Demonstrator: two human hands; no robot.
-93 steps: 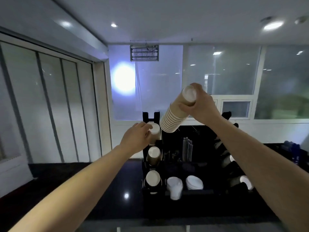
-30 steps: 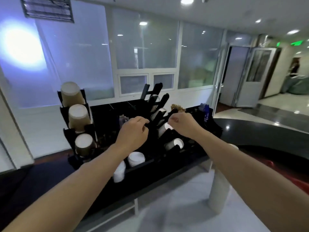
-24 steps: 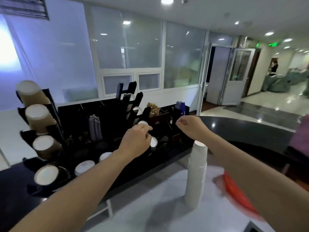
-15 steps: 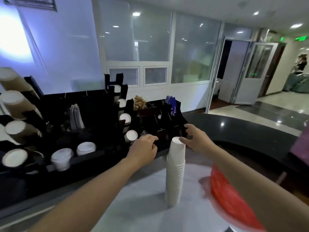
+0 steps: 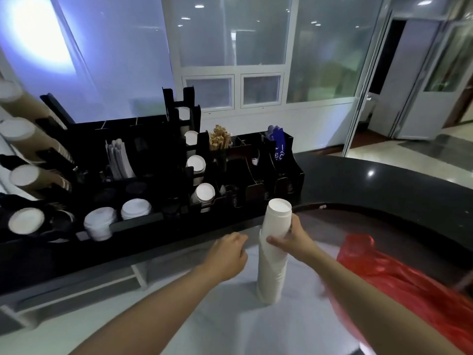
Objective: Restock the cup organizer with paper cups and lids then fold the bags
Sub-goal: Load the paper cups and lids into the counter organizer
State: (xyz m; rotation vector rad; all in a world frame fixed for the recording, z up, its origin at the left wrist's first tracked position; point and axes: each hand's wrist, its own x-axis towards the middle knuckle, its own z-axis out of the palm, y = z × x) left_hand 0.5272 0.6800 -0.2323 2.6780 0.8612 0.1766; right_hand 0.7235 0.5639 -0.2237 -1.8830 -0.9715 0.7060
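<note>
White lower counter bearing a white cup stack and red bag; black counter bearing the cup organizer.

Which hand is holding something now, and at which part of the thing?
The right hand grips the white cup stack around its upper part, just below the top cup. The left hand, fingers curled, holds nothing.
</note>
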